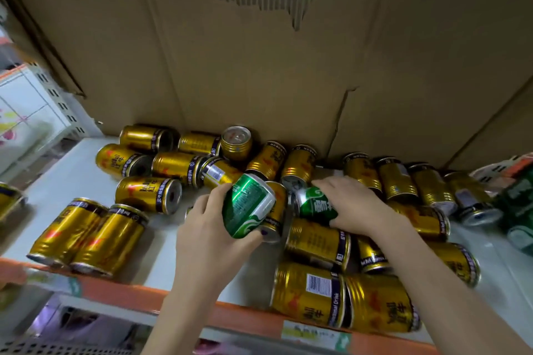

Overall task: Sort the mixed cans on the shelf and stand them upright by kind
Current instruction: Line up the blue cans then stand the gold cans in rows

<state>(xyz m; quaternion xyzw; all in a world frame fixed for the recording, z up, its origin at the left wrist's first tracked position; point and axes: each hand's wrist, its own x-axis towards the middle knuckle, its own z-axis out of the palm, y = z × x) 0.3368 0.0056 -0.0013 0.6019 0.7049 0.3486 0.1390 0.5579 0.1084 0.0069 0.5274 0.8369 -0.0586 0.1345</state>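
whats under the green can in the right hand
The green can under the right hand lies on gold cans. Hand and can hide the contact, and whether shelf shows beneath.

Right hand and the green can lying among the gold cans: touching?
Touching. Head view shows the right hand with its fingers curled over the lying green can.

On the big gold can [310, 294] lying at the front edge you can read "Drink" on its dark band, next to a white barcode with black lines. Behind it, another gold can [372, 256] has small white words on its dark band that look like "Red Bull", but they are blurry. The gold cans and the green can [249, 206] you hold carry Chinese writing too small to read.
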